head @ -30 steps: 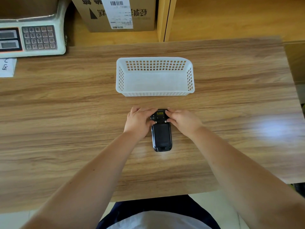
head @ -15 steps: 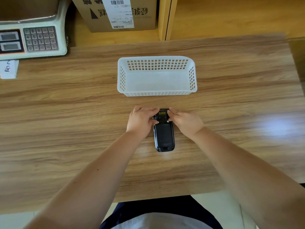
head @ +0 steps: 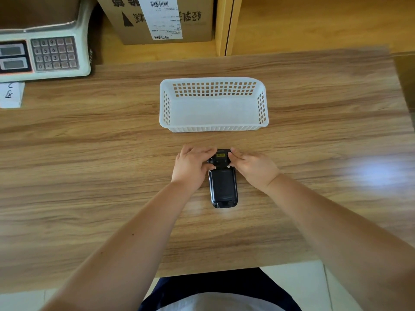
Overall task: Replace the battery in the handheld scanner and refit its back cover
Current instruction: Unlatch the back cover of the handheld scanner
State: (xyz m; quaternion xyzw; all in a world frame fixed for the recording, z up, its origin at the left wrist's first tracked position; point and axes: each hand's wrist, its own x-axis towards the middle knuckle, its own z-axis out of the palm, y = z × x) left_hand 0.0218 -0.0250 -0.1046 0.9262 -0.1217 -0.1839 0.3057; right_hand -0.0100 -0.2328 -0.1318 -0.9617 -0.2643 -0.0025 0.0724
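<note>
Scanner first: the black handheld scanner (head: 223, 182) lies flat on the wood-grain table (head: 89, 176), back side up, long axis running away from the person, and it sits right between the two hands.

Far out beyond the left hand (head: 190, 168), up at the table's back corner, there's a pale green electronic scale with a grey number keypad (head: 54, 52), and a small white paper note (head: 11, 94) lies just in front of it. A brown cardboard box with a white barcode label (head: 161, 19) stands behind the table, further out and a touch left of the hands.

Now the left hand itself: curled against the scanner's far end from the left side, fingers wrapped over the top edge, thumb tip pressed onto the back just where the dark back cover (head: 222, 184) begins. It grips the device's head, partly closed.

Straight beyond the fingertips, a white perforated plastic basket (head: 213, 129) sits near the scanner, not touching it.

Over to the right hand (head: 253, 168): mirror image, fingers hooked on the scanner's upper right corner, thumb tip down on the back beside a small yellow label (head: 220, 155). The scanner's near end pokes out toward the person, clear of both palms.
</note>
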